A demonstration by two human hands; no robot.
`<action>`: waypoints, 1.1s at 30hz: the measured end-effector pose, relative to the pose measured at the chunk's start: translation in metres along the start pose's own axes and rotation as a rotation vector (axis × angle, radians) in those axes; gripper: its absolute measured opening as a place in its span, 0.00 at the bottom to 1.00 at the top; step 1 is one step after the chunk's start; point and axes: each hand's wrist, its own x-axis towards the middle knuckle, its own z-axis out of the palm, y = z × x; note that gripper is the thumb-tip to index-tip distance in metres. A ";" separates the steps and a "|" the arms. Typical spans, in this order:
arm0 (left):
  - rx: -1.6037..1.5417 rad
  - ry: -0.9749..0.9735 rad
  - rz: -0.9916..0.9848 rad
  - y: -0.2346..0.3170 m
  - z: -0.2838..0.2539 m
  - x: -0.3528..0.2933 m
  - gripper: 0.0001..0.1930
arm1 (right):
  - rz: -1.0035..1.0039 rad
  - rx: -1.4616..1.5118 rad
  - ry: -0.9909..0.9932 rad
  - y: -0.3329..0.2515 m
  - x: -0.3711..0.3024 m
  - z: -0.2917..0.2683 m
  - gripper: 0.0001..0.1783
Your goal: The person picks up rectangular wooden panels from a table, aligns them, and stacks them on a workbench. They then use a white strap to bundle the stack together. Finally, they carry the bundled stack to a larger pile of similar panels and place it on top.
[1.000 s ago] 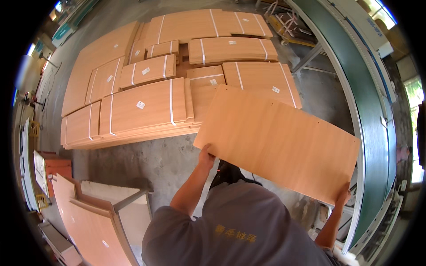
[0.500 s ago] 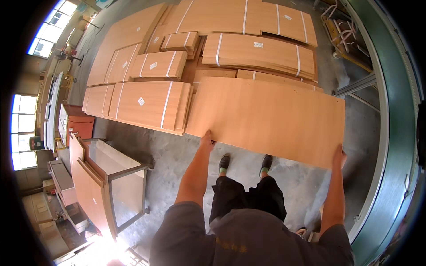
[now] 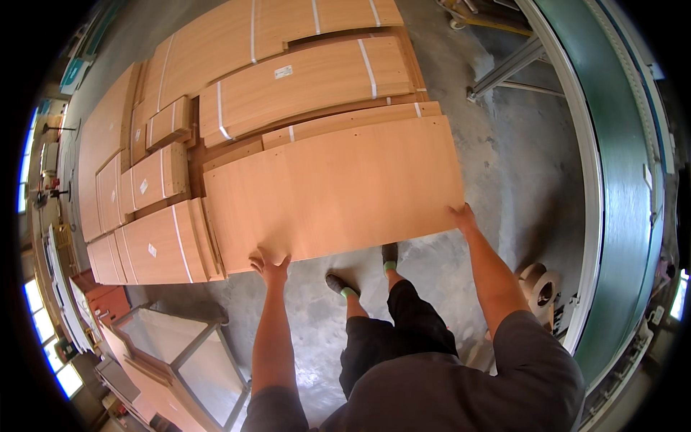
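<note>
A large bare light-wood panel (image 3: 338,191) lies over the near right part of the stacked boards, its long near edge toward me. My left hand (image 3: 271,266) is at that edge near the left corner, fingers spread and touching the panel. At the near right corner my right hand (image 3: 463,217) grips the panel, thumb side on top; its other fingers are partly hidden. Just behind the panel shows a strapped board bundle (image 3: 389,114). Left of it stands another strapped bundle (image 3: 162,241) with a white label.
More strapped board stacks (image 3: 309,79) spread out behind. A green machine or conveyor (image 3: 633,187) with a pale metal rail runs along the right. Rolls of tape (image 3: 543,291) sit by its foot. At lower left stands a metal-framed cart (image 3: 173,338) with panels leaning on it.
The panel has moved in over the stack, its near edge now about level with the neighbouring bundle. My left hand has gone from gripping to spread fingers. My view and stance have turned.
</note>
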 end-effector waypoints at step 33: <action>-0.838 0.282 -0.612 0.031 0.040 -0.006 0.51 | -0.035 -0.538 0.106 0.000 0.044 -0.027 0.37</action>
